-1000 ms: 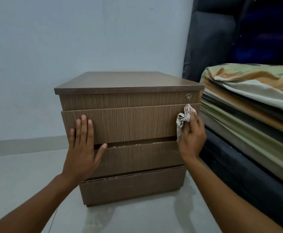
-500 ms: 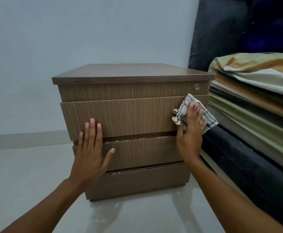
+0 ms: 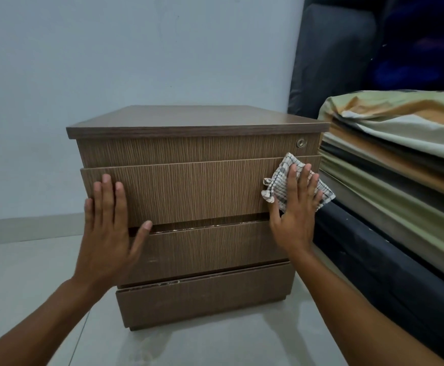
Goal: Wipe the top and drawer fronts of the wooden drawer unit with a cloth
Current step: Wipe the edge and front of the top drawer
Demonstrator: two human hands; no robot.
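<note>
R hand [image 3: 296, 207] flat, fingers spread, pressing checked cloth [image 3: 281, 180] on upper drawer front [image 3: 189, 191] at its right end, just below lock [image 3: 300, 143]. L hand [image 3: 107, 223] open, flat, bracing drawer unit [image 3: 197, 143] on left. I'd keep palm pressure even, sweep w/ long overlapping strokes leftward, lift L hand as cloth arrives.

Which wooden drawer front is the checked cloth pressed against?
The second front from the top; the right hand flattens the checked cloth there, below the lock panel.
</note>
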